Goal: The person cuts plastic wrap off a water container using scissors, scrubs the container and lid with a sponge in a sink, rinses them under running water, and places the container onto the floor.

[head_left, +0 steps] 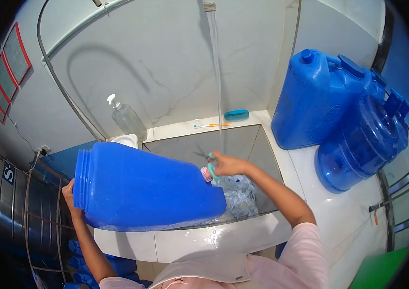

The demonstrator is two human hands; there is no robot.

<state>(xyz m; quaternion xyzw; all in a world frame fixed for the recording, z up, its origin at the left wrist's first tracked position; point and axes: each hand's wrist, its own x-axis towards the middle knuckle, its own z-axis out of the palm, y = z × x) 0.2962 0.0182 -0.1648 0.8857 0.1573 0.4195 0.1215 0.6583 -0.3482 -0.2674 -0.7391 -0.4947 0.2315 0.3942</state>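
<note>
A large blue water jug [142, 185] lies tilted on its side across the front of the sink. My left hand [71, 195] grips its ridged left end, with some fingers hidden behind it. In my right hand [231, 164] is a pair of scissors [212, 168] with teal handles, blades pointing up and left, slightly blurred. The scissors are close beside a pink-and-white wrapped spout cap [206, 174] at the jug's right end; I cannot tell whether they touch. Below my right hand, a heap of crumpled clear plastic [243, 195] lies in the sink [262, 156].
Water [217, 72] falls from a pipe [209, 6] into the sink. A toothbrush [212, 125], a teal brush [236, 114] and a pump bottle [128, 118] stand or lie along the back ledge. At right are a blue jerrycan [305, 101] and a round blue bottle [353, 144].
</note>
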